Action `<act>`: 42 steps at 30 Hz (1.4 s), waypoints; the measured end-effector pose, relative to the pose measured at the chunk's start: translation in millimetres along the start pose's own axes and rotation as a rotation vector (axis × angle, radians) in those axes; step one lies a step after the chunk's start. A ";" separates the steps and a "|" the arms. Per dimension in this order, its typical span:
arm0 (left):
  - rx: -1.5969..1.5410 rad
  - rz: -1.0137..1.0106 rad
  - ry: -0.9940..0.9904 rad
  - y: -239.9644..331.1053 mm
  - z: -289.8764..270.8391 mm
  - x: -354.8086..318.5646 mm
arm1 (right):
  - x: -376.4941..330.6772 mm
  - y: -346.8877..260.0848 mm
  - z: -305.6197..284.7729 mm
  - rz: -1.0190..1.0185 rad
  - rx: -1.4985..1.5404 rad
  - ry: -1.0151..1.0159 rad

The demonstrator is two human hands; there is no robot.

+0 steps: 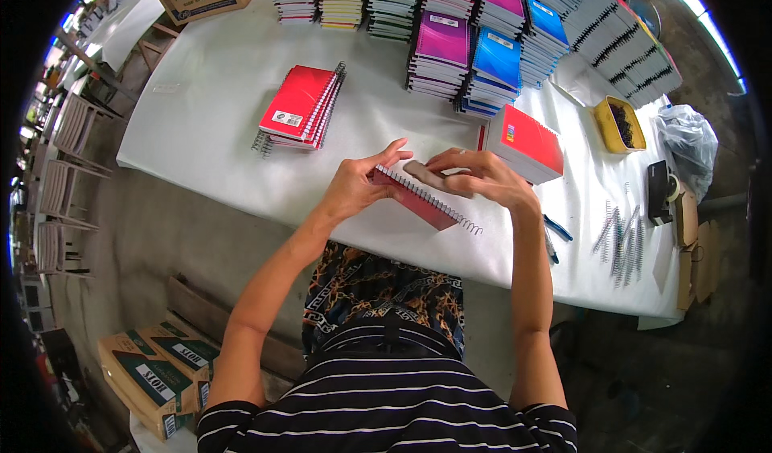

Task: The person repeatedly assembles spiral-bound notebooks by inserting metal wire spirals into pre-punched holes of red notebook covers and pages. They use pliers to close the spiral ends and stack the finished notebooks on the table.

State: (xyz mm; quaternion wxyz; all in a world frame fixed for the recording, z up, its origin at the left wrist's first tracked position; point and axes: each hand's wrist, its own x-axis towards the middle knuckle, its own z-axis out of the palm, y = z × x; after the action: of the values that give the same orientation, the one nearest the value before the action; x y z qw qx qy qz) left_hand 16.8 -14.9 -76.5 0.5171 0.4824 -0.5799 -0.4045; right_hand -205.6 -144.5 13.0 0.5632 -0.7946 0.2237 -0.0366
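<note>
At the near edge of a white-covered table [201, 91], a red notebook [420, 205] is held up, its metal coil [435, 201] uppermost — the coil's end sticks out past the right corner. The left hand [354, 186] grips the notebook's left end; the right hand [482, 176] clasps a small brownish block [429, 177] at the coil. Farther left lies a pile of red spiral notebooks [297, 103]; rightward, loose coils [618, 244].
</note>
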 end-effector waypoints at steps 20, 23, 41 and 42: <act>0.898 0.243 0.134 6.7 33.1 -22.6 | -168.4 120.6 38.6 0.304 -1.163 0.981; 1.112 0.234 0.091 9.4 38.2 -25.6 | -143.6 96.6 61.2 0.183 -0.866 0.983; 1.006 0.168 0.206 29.4 52.8 -23.1 | -52.8 -0.7 94.8 0.077 0.169 0.358; 1.025 0.168 0.204 31.6 49.2 -23.5 | -50.0 -4.9 85.7 0.174 0.334 0.246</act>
State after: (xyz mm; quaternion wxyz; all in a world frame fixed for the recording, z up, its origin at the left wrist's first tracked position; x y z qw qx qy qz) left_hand -36.3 13.2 -57.6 0.2993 0.6620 -0.6867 0.0230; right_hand -222.3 -48.1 -4.0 0.6565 -0.6574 0.3495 -0.1211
